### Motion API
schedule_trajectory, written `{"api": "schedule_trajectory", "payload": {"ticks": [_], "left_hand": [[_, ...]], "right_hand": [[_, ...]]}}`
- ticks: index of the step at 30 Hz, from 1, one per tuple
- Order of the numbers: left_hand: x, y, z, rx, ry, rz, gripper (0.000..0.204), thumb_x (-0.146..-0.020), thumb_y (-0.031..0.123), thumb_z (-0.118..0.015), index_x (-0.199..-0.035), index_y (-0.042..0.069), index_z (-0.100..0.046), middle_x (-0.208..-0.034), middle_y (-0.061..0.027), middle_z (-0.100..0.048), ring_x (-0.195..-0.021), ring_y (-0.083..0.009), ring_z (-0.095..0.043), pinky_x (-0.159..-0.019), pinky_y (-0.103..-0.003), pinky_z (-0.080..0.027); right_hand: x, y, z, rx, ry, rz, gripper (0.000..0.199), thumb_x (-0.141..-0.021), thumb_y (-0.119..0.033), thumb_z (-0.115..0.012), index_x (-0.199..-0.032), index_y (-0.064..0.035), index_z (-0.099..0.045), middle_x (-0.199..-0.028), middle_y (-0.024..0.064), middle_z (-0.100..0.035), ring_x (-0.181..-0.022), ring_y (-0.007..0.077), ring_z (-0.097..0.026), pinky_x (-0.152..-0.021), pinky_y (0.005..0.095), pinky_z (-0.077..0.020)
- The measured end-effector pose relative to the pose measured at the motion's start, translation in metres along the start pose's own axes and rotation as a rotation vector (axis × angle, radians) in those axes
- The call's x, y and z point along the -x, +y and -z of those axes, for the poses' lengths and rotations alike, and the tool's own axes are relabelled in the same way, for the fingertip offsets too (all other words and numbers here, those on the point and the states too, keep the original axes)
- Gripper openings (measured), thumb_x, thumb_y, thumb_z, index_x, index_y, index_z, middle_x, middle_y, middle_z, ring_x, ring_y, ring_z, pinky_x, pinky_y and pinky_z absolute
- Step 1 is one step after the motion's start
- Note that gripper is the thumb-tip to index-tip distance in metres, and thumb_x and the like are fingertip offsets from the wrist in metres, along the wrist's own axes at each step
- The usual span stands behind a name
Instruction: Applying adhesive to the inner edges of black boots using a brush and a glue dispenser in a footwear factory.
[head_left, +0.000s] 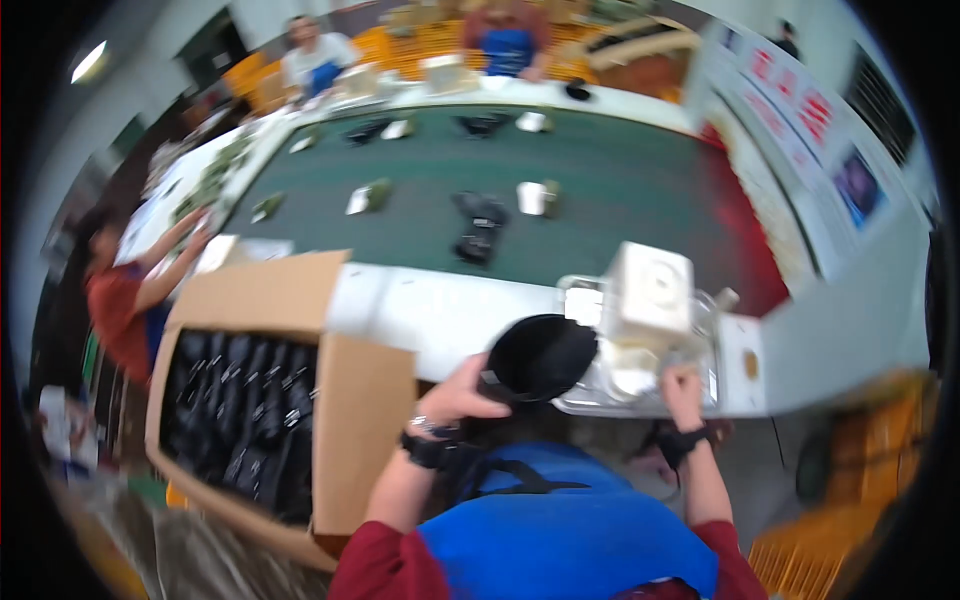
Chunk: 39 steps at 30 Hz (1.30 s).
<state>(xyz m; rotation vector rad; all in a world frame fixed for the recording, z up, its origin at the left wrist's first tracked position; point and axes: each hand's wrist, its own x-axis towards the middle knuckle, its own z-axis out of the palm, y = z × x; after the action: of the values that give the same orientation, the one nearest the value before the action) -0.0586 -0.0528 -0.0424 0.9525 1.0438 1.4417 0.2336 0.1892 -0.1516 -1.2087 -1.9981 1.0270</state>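
Observation:
My left hand is closed on the near left rim of a deep round black bowl, which is tilted with its dark opening showing. To the right, my right hand has its fingers drawn together over a clear plastic tray; what they pinch, if anything, is too blurred to make out. Beside those fingers a round white piece sits in the tray. Behind it rises a boxy white container with a faint round mark on its side.
An opened cardboard box full of black wrapped packs stands at my left. Ahead, a green conveyor belt carries black packs and small white-and-green bundles. A co-worker works at the left; others are across the belt.

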Motion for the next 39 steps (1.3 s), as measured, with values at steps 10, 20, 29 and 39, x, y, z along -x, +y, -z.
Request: {"api": "schedule_trajectory", "payload": {"ticks": [10, 20, 29, 39], "left_hand": [[-0.037, -0.034, -0.018, 0.226, -0.255, 0.160, 0.100, -0.049, 0.027, -0.086, -0.132, 0.000, -0.036, -0.129, -0.0090, -0.046, -0.117, -0.0192, -0.043, -0.100, -0.033, -0.032], [-0.060, -0.035, -0.065, 0.164, -0.229, 0.313, 0.095, -0.054, 0.033, -0.082, -0.131, -0.001, -0.036, -0.125, -0.0094, -0.048, -0.113, -0.0178, -0.045, -0.098, -0.032, -0.034], [-0.069, -0.038, -0.071, 0.139, -0.258, 0.372, 0.097, -0.055, 0.034, -0.081, -0.132, -0.001, -0.034, -0.126, -0.0087, -0.048, -0.114, -0.0171, -0.045, -0.098, -0.031, -0.034], [-0.065, -0.041, -0.061, 0.186, -0.207, 0.339, 0.101, -0.051, 0.034, -0.084, -0.133, -0.001, -0.034, -0.129, -0.0091, -0.046, -0.117, -0.0180, -0.043, -0.101, -0.031, -0.032]], "right_hand": [[0.018, 0.028, 0.028, -0.163, 0.038, -0.164, 0.020, -0.087, -0.018, -0.055, -0.087, 0.0018, -0.058, -0.063, 0.0040, -0.058, -0.050, 0.0071, -0.052, -0.046, 0.0207, -0.0413], [-0.001, -0.082, 0.093, -1.288, -0.194, -0.183, 0.022, -0.091, -0.018, -0.053, -0.101, -0.0007, -0.060, -0.074, 0.0041, -0.060, -0.063, 0.0095, -0.055, -0.057, 0.0214, -0.0459], [-0.013, -0.149, 0.084, -0.260, -0.306, 0.821, 0.010, -0.074, -0.005, -0.069, -0.081, -0.0002, -0.065, -0.077, 0.0091, -0.063, -0.065, 0.0210, -0.060, -0.057, 0.0290, -0.0471], [-0.012, -0.135, 0.086, -0.216, -0.308, 0.724, 0.011, -0.074, -0.004, -0.068, -0.084, -0.0022, -0.063, -0.072, 0.0085, -0.059, -0.062, 0.0233, -0.057, -0.055, 0.0297, -0.0440]]}}
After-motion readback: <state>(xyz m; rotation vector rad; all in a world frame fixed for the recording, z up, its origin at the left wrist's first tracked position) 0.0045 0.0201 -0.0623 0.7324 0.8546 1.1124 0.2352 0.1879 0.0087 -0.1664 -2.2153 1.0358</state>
